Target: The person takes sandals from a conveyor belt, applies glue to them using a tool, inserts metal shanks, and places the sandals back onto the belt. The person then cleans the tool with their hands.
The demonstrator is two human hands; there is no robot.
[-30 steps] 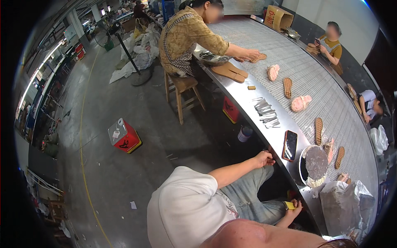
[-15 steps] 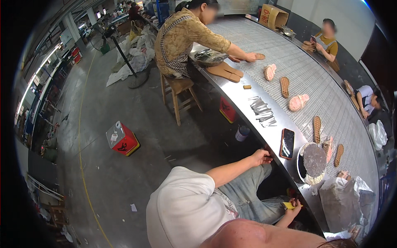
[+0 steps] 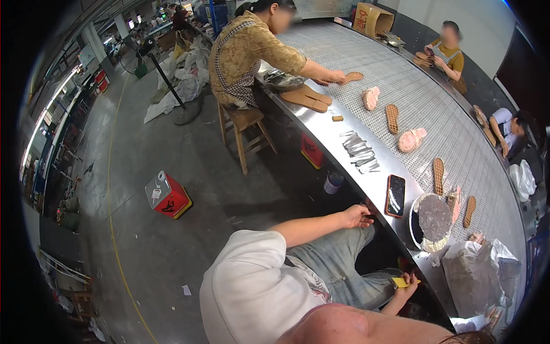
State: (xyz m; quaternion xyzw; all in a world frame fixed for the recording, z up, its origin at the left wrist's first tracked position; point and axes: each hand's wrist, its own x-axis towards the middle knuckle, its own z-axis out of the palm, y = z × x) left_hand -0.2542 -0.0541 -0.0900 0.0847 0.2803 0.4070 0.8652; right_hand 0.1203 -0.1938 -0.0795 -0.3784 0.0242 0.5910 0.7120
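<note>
Beside table edge | yellow tool: long axis left-right | right hand clamped on it | left hand: grip unclear

Steel ledge: a bowl, brown sole-shaped sheets, a small tan roll, loose dark strips in a row, a phone lying flat, a round tub just beside it.
Mesh belt: brown patterned soles and pink shoe pieces, spread along its near side.
Grey floor: a yellow line, a red tin, a wooden stool, heaped pale sacks, a white scrap.
</note>
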